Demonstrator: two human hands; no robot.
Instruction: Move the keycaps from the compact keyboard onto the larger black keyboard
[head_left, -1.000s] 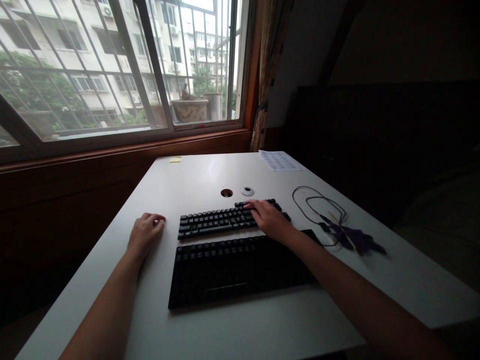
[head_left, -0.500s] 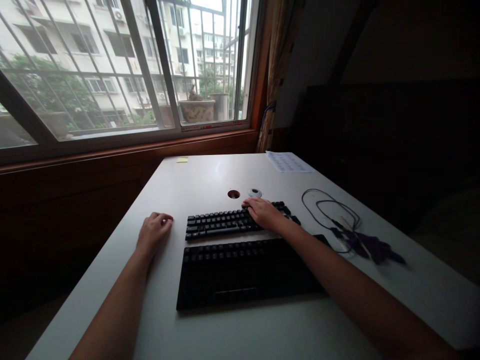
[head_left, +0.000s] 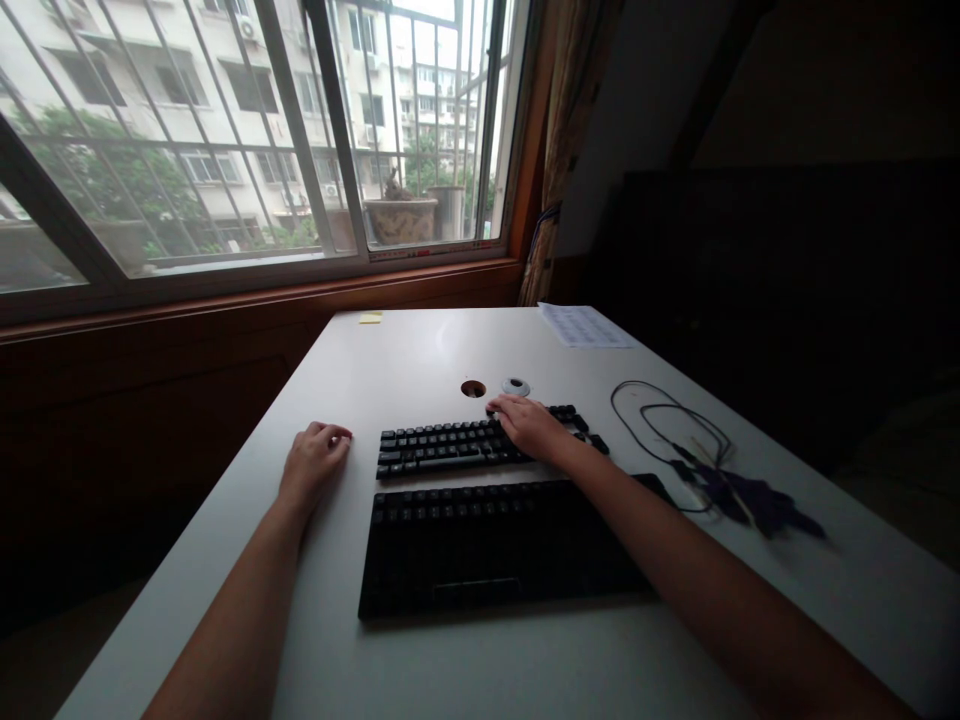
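My right hand (head_left: 531, 425) reaches over several loose black keycaps (head_left: 435, 445), set out in rows like a keyboard layout behind the keyboard. Its fingertips come together at a small dark keycap (head_left: 491, 410) in the back row; its palm covers part of the rows. A black keyboard (head_left: 442, 560) lies in front, under my right forearm. Its back row or two show keycaps, while the rest is too dark to make out. On the white table left of the keycaps, my left hand (head_left: 315, 460) rests with loosely curled fingers and holds nothing.
A thin black cable (head_left: 626, 425) loops at the right beside a dark purple cloth-like thing (head_left: 750, 500). Behind the keycaps are a round hole (head_left: 473, 389) and a grey ring-shaped cover (head_left: 516, 386). Printed paper (head_left: 585, 326) and a yellow note (head_left: 370, 318) lie at the far edge.
The whole view has shifted slightly, so everything sits a little farther right. My hands stay in nearly the same places relative to the keycaps and table.
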